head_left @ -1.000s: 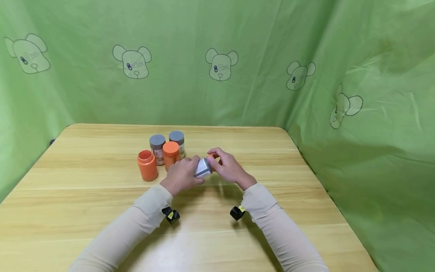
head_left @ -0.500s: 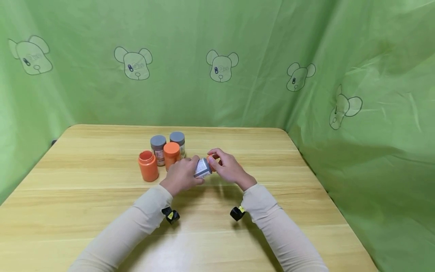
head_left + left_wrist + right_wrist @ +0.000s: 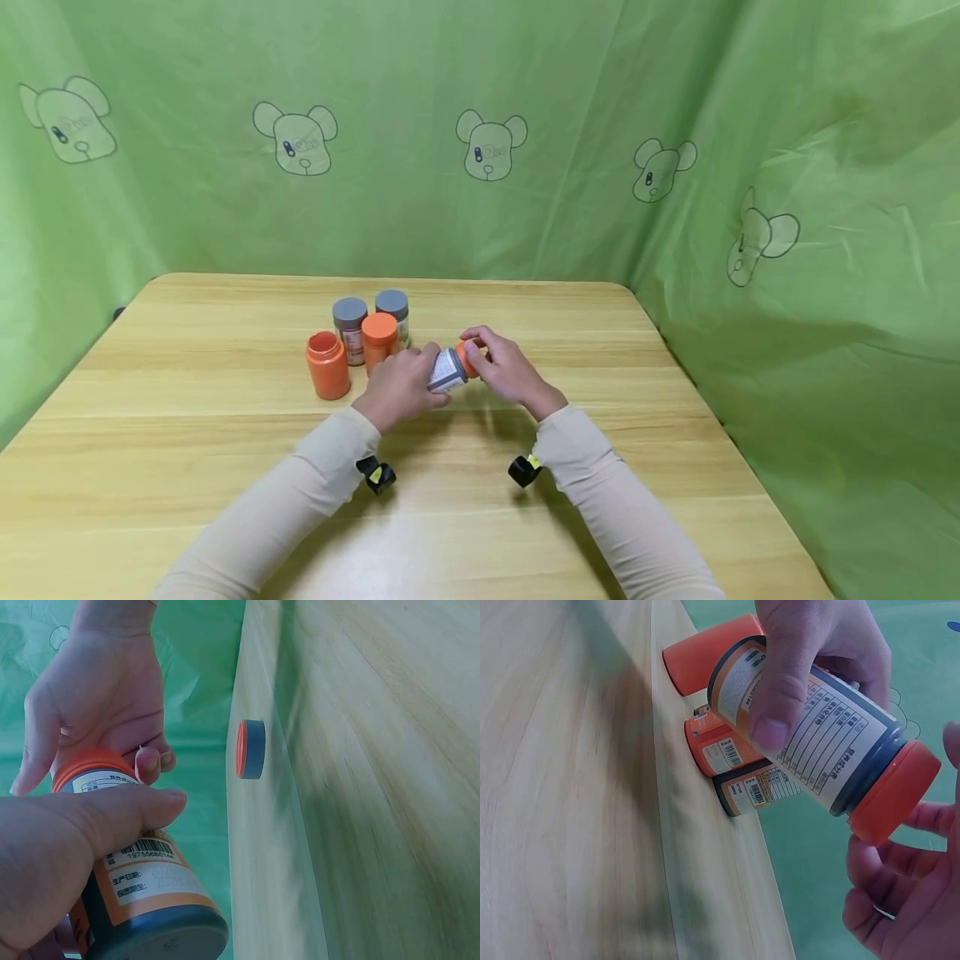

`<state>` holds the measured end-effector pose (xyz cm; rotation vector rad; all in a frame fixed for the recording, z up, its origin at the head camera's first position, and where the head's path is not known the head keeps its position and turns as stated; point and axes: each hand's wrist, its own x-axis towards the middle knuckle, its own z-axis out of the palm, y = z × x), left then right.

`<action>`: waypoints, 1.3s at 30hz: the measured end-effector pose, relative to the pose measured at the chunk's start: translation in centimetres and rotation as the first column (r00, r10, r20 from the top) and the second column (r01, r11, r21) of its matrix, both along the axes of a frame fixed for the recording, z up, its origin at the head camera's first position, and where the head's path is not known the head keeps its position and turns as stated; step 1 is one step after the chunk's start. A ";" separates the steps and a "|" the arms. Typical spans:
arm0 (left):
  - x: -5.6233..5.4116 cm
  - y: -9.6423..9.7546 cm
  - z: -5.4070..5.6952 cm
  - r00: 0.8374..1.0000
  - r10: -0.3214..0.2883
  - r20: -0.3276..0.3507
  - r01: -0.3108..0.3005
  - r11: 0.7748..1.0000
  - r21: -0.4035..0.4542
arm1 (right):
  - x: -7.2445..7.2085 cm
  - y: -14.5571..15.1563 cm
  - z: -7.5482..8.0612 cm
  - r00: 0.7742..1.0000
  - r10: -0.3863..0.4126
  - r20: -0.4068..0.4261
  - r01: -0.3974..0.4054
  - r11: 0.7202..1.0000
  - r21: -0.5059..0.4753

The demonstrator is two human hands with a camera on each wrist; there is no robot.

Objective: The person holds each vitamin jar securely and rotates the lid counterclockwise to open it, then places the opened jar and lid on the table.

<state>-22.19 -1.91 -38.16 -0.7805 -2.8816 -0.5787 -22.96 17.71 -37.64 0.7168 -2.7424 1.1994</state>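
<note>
My left hand (image 3: pixel 397 387) grips a dark grey jar (image 3: pixel 447 372) with a white and orange printed label, tilted above the table, its mouth end towards the right. An orange lid (image 3: pixel 896 791) sits on that end. The thumb and fingers of my right hand (image 3: pixel 510 371) curve around the lid, and much of its side shows between them. In the left wrist view, a loose lid (image 3: pixel 253 750), grey outside and orange within, lies on the table beyond the hands.
Left of the hands stand an orange jar without a lid (image 3: pixel 327 367), an orange-lidded jar (image 3: pixel 380 333) and two grey-lidded jars (image 3: pixel 350 312) behind it, close together. A green curtain (image 3: pixel 390 217) hangs behind the wooden table (image 3: pixel 570 517).
The right fingers have shifted slightly on the orange lid, so more of it shows now. The left hand keeps the jar in the same place.
</note>
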 end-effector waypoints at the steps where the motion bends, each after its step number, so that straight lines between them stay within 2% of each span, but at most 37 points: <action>1: 0.0 0.0 0.0 1.000 0.000 0.001 0.000 1.000 -0.001 | 0.0 0.0 0.0 1.000 -0.010 -0.002 0.010 1.000 0.006; 12: 0.2 0.0 0.1 1.000 0.005 -0.003 -0.005 1.000 -0.019 | 0.1 0.0 0.0 0.999 0.024 0.041 -0.023 0.999 -0.034; 20: 0.2 0.0 0.3 1.000 0.001 0.002 -0.001 1.000 -0.016 | 0.0 0.0 0.1 1.000 -0.010 -0.014 0.010 1.000 -0.002; 29: 0.2 0.0 0.2 1.000 0.001 -0.007 -0.002 1.000 -0.018 | 0.1 0.0 0.2 0.998 0.034 0.055 -0.032 0.999 -0.032; 35: 0.2 -0.1 0.2 1.000 -0.001 -0.010 0.001 1.000 -0.007 | 0.1 0.0 0.2 0.999 0.028 0.016 -0.028 1.000 -0.005; 39: 0.2 0.0 0.2 1.000 -0.008 -0.024 0.008 1.000 -0.012 | 0.1 0.1 0.3 0.999 0.033 0.022 -0.033 0.999 0.002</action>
